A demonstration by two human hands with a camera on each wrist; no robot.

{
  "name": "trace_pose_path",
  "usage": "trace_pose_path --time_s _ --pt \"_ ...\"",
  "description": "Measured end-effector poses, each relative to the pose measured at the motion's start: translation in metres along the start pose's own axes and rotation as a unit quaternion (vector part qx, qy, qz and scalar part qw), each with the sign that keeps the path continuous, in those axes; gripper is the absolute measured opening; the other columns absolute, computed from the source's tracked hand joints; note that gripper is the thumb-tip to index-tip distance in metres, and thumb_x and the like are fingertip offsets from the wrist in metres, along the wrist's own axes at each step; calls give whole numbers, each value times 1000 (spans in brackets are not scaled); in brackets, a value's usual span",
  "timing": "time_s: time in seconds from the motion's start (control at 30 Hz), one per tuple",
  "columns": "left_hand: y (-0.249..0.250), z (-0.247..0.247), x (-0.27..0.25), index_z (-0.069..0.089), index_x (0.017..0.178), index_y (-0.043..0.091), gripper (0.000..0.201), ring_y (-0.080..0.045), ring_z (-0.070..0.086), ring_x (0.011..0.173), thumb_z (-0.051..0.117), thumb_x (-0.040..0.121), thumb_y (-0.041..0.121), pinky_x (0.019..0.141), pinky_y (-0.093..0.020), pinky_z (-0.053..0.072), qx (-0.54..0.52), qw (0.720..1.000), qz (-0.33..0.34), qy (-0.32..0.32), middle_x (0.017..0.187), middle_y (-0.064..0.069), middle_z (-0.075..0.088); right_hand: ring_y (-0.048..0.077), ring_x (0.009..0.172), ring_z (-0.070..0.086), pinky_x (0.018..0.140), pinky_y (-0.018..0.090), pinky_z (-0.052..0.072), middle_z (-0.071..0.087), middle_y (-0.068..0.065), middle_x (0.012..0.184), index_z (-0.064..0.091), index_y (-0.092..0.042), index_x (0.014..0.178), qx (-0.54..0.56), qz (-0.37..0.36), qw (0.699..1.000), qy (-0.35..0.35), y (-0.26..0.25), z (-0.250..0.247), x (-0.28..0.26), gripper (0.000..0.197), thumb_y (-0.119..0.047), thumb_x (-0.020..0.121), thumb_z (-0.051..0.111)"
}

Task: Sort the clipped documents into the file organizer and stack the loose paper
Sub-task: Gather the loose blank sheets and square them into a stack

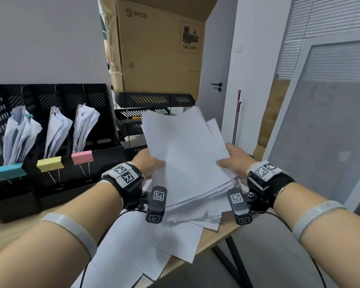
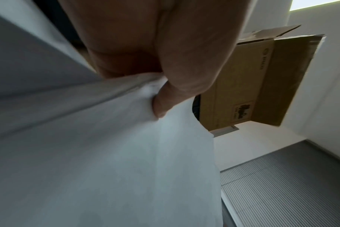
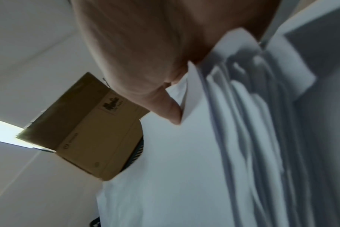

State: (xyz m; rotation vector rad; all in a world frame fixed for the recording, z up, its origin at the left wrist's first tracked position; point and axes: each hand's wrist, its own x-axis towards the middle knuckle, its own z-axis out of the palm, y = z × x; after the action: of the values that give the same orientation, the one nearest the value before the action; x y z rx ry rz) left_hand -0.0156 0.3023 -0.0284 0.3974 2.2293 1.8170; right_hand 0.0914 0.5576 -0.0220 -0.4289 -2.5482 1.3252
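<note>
I hold a thick stack of loose white paper (image 1: 187,154) tilted up above the desk, its lower edge fanned. My left hand (image 1: 148,163) grips its left edge, the thumb on top (image 2: 161,106) of the sheets (image 2: 107,153). My right hand (image 1: 233,161) grips the right edge; its thumb (image 3: 169,112) presses the top sheet (image 3: 165,169). More loose sheets (image 1: 143,252) lie on the desk below. The black file organizer (image 1: 104,154) at left holds three clipped bundles, with a blue clip (image 1: 8,171), a yellow clip (image 1: 50,164) and a pink clip (image 1: 82,157) on its front.
A wooden desk (image 1: 0,231) ends at right near a grey chair (image 1: 264,252). Black letter trays (image 1: 154,99) stand behind the stack, a large cardboard box (image 1: 158,48) above them. A door (image 1: 214,69) and glass partition (image 1: 324,121) are at right.
</note>
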Motion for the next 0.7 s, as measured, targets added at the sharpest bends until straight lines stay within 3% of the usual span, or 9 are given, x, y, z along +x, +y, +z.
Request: trace_pose_path --time_s 0.1,0.2,0.3,0.37,0.43,0.53,0.7 --pt "15 -6 3 71 96 24 36 -31 72 102 67 68 3 96 -55 56 -22 994 105 29 106 -8 76 29 103 69 96 52 54 70 6 114 54 -22 123 57 -41 997 33 -12 0 0 52 -21 74 68" --pt "31 -9 -1 62 114 21 46 -30 70 106 65 75 -4 97 -52 56 -76 981 171 58 112 -8 73 27 101 68 97 50 54 70 5 110 54 -21 116 100 -72 990 74 -25 -1 -2 34 -11 86 65" --pt "37 -13 -2 52 131 18 61 -32 69 111 69 74 1 94 -48 57 -144 963 219 59 123 -14 69 25 102 64 99 44 51 67 2 102 54 -12 116 134 -91 980 111 -32 0 -2 34 -17 85 66" --pt "36 -16 -3 54 132 13 57 -35 68 113 69 78 -1 94 -49 57 -179 957 222 48 124 -17 69 29 102 67 97 49 53 69 9 108 55 -11 114 172 -84 975 114 -32 1 0 38 -20 80 70" --pt "34 -16 -5 61 125 7 46 -41 68 111 70 81 1 96 -56 55 -200 958 203 23 120 -19 71 27 102 69 96 49 55 69 10 116 53 -13 119 218 -63 969 94 -32 5 1 44 -14 80 73" --pt "24 -14 -6 68 119 1 43 -44 68 111 78 79 12 99 -60 52 -196 965 170 -28 117 -21 73 25 103 69 97 48 54 70 5 116 48 -19 129 261 -23 962 82 -26 17 7 72 -19 65 81" --pt "13 -13 -2 76 105 12 21 -34 73 104 79 85 11 97 -57 54 -136 974 183 2 109 -12 78 25 104 68 99 48 53 70 4 113 49 -21 128 261 -35 962 69 -27 34 14 63 -10 74 79"
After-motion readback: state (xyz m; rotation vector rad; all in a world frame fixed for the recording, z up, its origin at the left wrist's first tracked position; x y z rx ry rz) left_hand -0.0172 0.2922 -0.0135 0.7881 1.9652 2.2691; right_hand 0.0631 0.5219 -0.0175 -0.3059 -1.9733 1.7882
